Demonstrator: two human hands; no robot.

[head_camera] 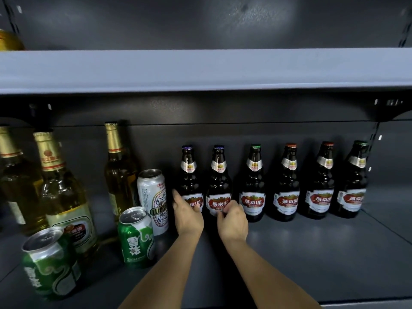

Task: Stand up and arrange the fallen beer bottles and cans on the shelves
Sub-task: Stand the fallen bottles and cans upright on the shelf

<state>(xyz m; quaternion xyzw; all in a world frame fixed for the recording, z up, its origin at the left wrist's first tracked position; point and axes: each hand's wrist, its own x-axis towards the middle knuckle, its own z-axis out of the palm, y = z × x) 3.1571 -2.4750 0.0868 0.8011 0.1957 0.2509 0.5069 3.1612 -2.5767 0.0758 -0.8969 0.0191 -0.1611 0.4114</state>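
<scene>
Several dark brown beer bottles with red labels stand upright in a row along the back of the lower shelf [312, 253]. My left hand [187, 214] grips the lower body of the leftmost dark bottle [189, 172], one finger along its left side and the thumb on the label. My right hand [233, 219] holds the second dark bottle [219, 175] at its label with curled fingers. Both bottles stand upright. The third dark bottle [253, 184] stands just right of my right hand.
On the left stand three tall clear bottles of yellow beer, one at the back [118, 170] and one in front [60, 192]. A white can [153, 197] and two green cans [136, 239] [49, 264] stand upright there. The upper shelf [200, 70] overhangs everything.
</scene>
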